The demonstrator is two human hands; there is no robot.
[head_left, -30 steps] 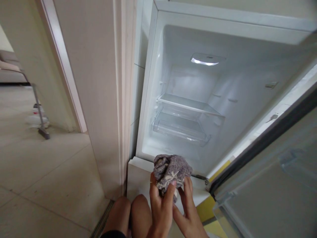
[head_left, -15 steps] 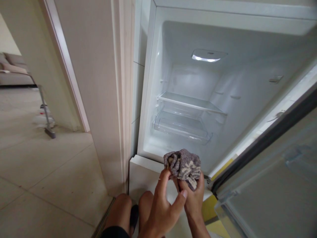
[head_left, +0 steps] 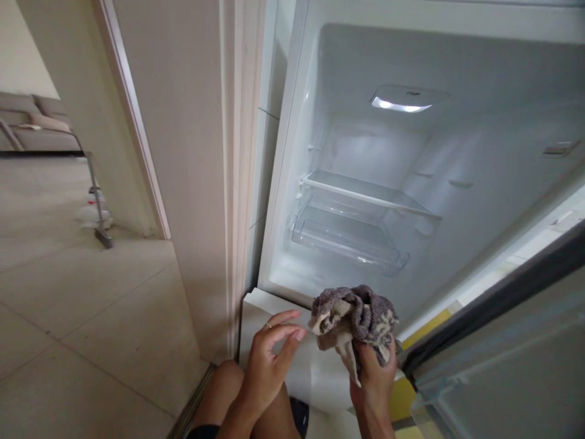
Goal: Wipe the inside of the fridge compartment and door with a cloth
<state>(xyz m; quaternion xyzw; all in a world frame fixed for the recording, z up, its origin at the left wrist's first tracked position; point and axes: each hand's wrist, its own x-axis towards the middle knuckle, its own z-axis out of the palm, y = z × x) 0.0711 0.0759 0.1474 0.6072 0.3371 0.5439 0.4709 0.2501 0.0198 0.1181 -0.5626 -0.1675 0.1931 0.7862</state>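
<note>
Grey-brown patterned cloth (head_left: 354,314) sits bunched in the right hand (head_left: 372,381), whose fingers are closed tight around its lower part, a pale corner hanging down past the wrist. Just beside it the left hand (head_left: 267,360) holds nothing, its fingers loosely curved and apart, the tips close to the cloth but not clearly touching it. Bare knees (head_left: 256,402) show below both hands, right in front of the white lower door (head_left: 256,311) of the fridge. Behind the cloth the upper compartment stands open: a clear drawer (head_left: 347,238) low down, a glass shelf (head_left: 365,192) just above it, and a lit lamp (head_left: 402,100) in the ceiling. The open fridge door (head_left: 503,341) with its dark seal crowds in on the right, a yellow sticker (head_left: 425,326) near its lower edge. To the left a beige wall (head_left: 183,152) hems in the fridge; beyond it lie the tiled floor (head_left: 68,317), a mop (head_left: 98,207) and, farthest off, a sofa (head_left: 41,122)
</note>
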